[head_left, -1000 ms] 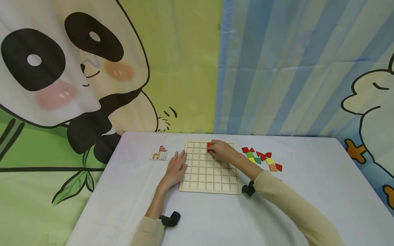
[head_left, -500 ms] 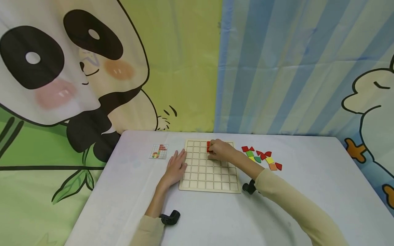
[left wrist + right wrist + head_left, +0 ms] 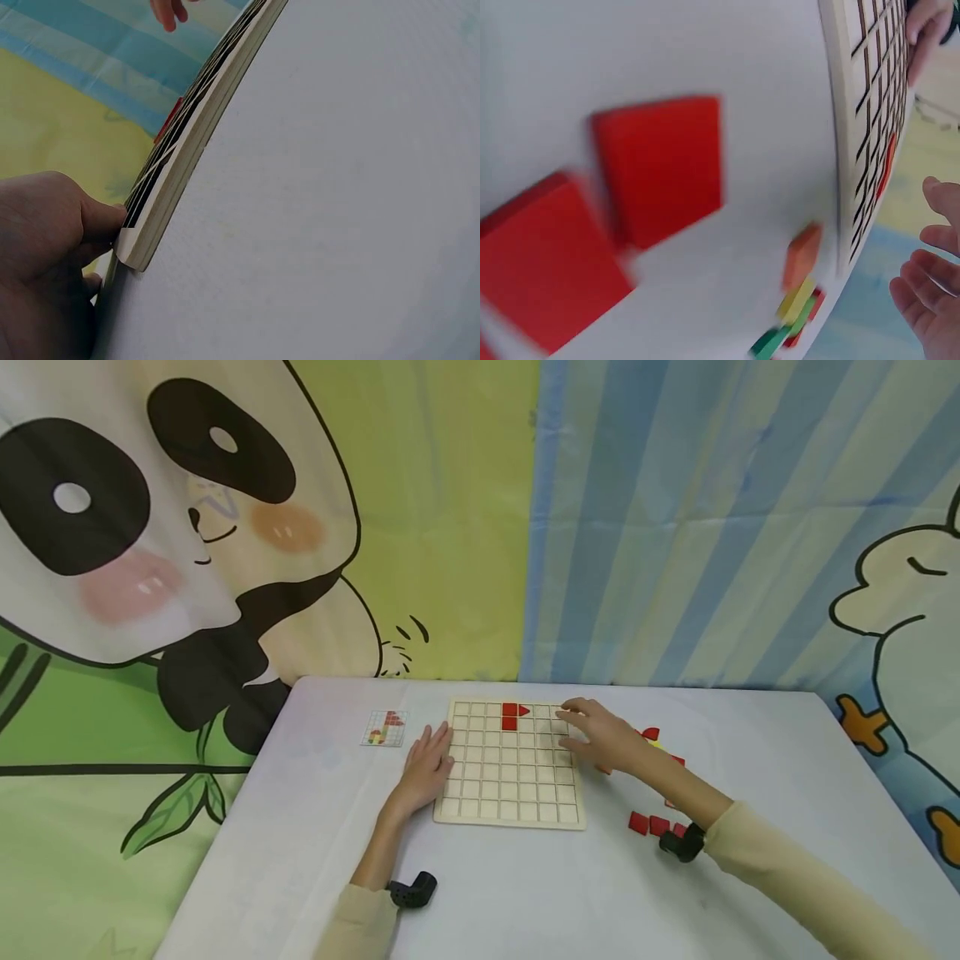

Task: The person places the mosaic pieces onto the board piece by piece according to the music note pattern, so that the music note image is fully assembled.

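Note:
A wooden grid board (image 3: 510, 777) lies on the table, with two red square tiles (image 3: 510, 723) and a pointed red tile (image 3: 523, 711) set in cells near its far edge. My left hand (image 3: 426, 772) rests at the board's left edge, fingers straight; the left wrist view shows the thumb against the frame's side. Above the board's right edge hovers my right hand (image 3: 603, 737), its fingers spread with nothing between them. In the right wrist view its relaxed fingers (image 3: 922, 289) hang in the air, apart from the red tiles (image 3: 664, 169) on the table.
A small pattern card (image 3: 385, 728) lies left of the board. Partly hidden under the right arm are red, yellow, green and orange tiles. Nearer the front is a short row of red tiles (image 3: 638, 823). A printed curtain (image 3: 675, 527) hangs behind the table (image 3: 525, 893).
My right hand has let go of the red tile on the board and moved right, uncovering the red tiles there. The row of red tiles at the right has come into view. My left hand stays put.

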Tool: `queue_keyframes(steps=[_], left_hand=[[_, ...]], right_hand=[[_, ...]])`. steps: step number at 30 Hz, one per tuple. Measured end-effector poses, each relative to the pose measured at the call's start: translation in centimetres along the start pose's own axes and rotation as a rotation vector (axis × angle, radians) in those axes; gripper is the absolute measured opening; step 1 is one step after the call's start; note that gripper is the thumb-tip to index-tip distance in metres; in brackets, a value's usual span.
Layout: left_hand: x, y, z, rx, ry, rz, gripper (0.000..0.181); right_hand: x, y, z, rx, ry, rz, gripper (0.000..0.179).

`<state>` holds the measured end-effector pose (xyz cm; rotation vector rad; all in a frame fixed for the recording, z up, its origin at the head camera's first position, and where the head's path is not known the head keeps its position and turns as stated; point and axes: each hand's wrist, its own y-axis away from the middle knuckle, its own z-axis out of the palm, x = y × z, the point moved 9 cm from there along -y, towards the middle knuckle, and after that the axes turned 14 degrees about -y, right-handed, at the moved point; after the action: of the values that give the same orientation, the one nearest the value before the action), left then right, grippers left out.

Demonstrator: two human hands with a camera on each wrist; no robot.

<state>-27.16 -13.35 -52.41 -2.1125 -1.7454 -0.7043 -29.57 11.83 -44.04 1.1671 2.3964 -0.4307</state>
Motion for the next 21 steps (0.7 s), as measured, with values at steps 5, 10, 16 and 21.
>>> queue_keyframes(steps=[5,10,16,21], left_hand=[[-0.1,-0.1,-0.3,0.005,-0.008,-0.001,0.054],[-0.2,-0.1,-0.2,0.004,-0.01,-0.005,0.054],[-0.1,0.0,-0.3,0.022,-0.008,0.009,0.054],[-0.1,0.0,-0.2,0.02,-0.017,0.011,0.054]], right_hand=[[3.8,2.0,-1.8,0.045,-0.065,0.107,0.05],[6.2,3.1,-1.7,0.027,-0.053,0.161,0.042],[6.3,3.1,-1.6,0.029,0.019,0.067,0.028],[5.9,2.3,-0.8,-0.014,0.069,0.04,0.028]])
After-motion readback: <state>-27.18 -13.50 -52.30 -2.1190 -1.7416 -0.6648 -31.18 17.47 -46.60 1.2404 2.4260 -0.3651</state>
